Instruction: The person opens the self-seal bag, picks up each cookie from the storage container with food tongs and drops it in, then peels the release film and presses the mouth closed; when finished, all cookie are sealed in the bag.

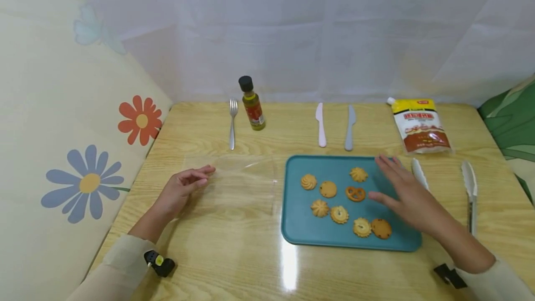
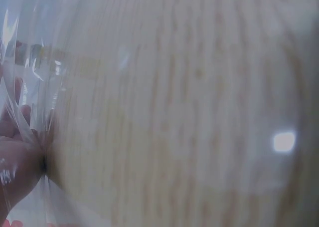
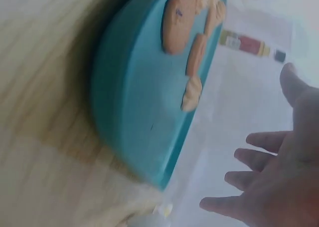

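A clear plastic bag (image 1: 242,185) lies on the table left of the tray. Over its left side is my left hand (image 1: 179,192), fingers loosely bent, with a gap between thumb and fingertips. In the left wrist view, creased film (image 2: 30,77) passes in front of that hand. To the right, a teal tray (image 1: 298,236) bears several cookies (image 1: 328,189) and a pretzel (image 1: 355,193). My right hand (image 1: 403,194) hovers over the tray's right part, fingers spread and holding nothing. The right wrist view shows its fingers stretched out beside the tray.
Behind the bag are a fork (image 1: 232,124) and a black-capped bottle (image 1: 253,106). A pink knife (image 1: 321,127) and a grey knife (image 1: 349,129) lie behind the tray. At the back right rests a spouted pouch (image 1: 421,127); tongs (image 1: 471,194) lie partly behind my right arm.
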`<state>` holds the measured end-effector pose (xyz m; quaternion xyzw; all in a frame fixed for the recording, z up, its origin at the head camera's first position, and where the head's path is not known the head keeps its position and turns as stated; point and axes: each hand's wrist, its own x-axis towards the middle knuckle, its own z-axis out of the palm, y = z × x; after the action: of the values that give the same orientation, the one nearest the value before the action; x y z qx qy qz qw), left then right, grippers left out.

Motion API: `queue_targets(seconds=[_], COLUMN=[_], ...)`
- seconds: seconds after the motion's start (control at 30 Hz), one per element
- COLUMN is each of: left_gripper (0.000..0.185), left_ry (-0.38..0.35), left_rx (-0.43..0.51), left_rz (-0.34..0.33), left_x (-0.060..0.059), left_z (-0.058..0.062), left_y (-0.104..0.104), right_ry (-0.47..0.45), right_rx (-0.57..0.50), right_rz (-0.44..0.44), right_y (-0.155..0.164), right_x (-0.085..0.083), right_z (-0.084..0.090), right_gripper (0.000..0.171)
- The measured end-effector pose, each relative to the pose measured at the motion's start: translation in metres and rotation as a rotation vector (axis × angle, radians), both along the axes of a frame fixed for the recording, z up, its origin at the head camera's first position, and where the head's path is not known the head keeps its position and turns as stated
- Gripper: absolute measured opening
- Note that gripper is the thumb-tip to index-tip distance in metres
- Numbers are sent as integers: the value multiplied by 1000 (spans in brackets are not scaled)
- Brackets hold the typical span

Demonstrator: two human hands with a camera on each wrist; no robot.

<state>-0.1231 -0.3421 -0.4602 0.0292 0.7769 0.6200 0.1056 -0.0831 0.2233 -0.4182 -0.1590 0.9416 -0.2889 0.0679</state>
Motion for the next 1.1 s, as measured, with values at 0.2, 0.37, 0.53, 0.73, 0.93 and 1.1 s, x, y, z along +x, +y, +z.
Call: queue_targets(seconds=[0.2,0.37,0.53,0.73,0.93,1.1], left_gripper=[30,32,34,35,35,34], left_ry=[1,0,-17,-35,-38,-46], left_rx=[7,3,-29,-37,-34,-40], left_rz=[-1,2,5,10,12,15], left_x=[0,1,0,0,0,0], left_z=[0,1,1,2,2,3], left_y=[0,0,0,0,0,0], right_ry=[-19,-35,-51,-84,-119,-235], right_rx=[-59,-73,-81,-45,-64,-107], right_rz=[-116,-227,-340,-514,-616,-698], right_y=[24,44,64,81,94,98], right_x=[10,17,26,40,49,52], right_z=[-1,-3,-7,-13,-20,-26], right_gripper=[93,92,94,103,109,118])
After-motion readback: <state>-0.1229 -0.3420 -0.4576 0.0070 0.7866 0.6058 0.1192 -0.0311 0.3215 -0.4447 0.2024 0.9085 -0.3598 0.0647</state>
